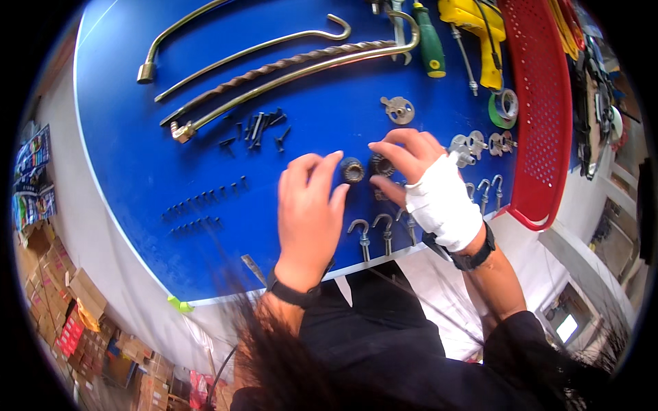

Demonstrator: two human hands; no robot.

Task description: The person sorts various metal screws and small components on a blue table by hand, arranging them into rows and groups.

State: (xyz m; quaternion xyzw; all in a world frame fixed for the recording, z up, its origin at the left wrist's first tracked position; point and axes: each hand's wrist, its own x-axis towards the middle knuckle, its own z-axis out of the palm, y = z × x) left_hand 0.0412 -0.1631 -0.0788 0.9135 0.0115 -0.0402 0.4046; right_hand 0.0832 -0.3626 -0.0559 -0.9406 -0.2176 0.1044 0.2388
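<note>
My left hand (311, 210) is over the blue tabletop (308, 128), thumb and fingers apart. Just beyond its fingertips stands a small dark ring-shaped part (352, 170) with a ridged rim and hollow centre. My right hand (419, 159), wrapped in white cloth around the palm, has its thumb and forefinger spread around a second dark ring-shaped part (382, 165). Whether the fingertips touch either part is hard to tell. Small metal pieces (381, 194) lie partly hidden below the right thumb. Metal hook bolts (364, 239) line the near edge.
Bent metal rods (288, 82) and a long auger bit (277, 67) lie across the back. Loose screws (259, 128) and rows of small screws (205, 198) are left. Rightward are perforated metal discs (462, 149), tape (503, 109), a yellow tool (478, 31) and a red basket (540, 103).
</note>
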